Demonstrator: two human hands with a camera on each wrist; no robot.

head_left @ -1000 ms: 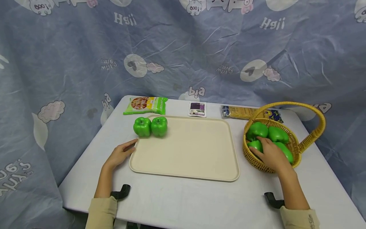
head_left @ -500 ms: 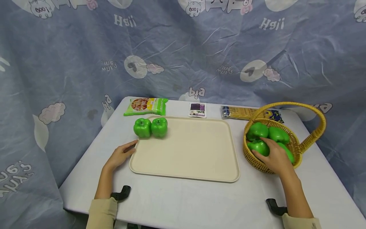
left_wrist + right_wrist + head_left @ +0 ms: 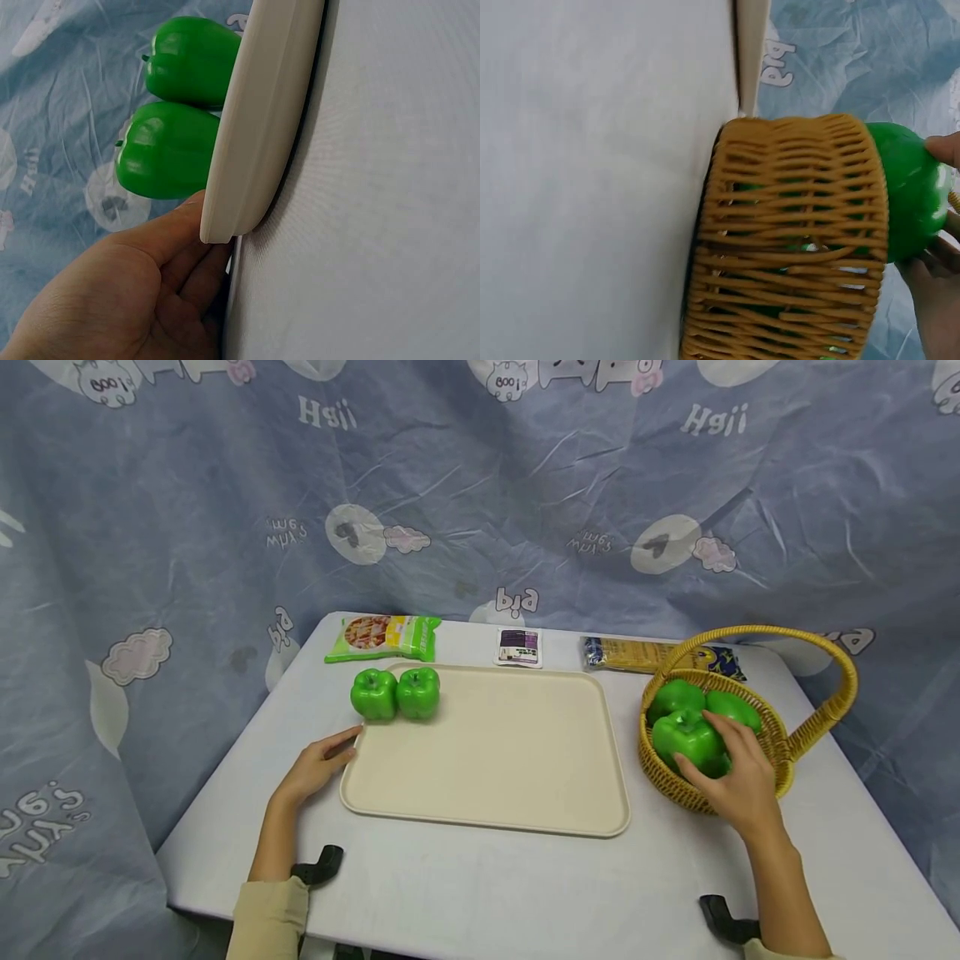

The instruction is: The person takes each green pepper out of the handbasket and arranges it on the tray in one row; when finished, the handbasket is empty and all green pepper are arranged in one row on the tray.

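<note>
In the head view my right hand (image 3: 738, 781) holds a green bell pepper (image 3: 686, 739) between thumb and fingers, over the wicker basket (image 3: 652, 768). The right wrist view shows this pepper (image 3: 907, 191) standing out past the basket rim (image 3: 874, 172), fingers on its far side. More green peppers (image 3: 731, 708) lie in the basket, partly hidden by the hand. My left hand (image 3: 311, 768) rests at the left edge of the beige tray (image 3: 487, 752), its fingers fairly straight and touching the rim. Two green bell peppers (image 3: 417, 693) sit side by side at the tray's far left corner.
Along the table's back edge lie a green food packet (image 3: 382, 637), a small white pack with a purple label (image 3: 519, 647) and a long yellow-blue packet (image 3: 630, 654). The basket's tall handle (image 3: 765, 631) arches up at the right. A blue printed cloth (image 3: 480, 510) hangs behind.
My right hand has drawn the pepper up and slightly toward me, above the others in the basket. The left hand and the tray stay where they were.
</note>
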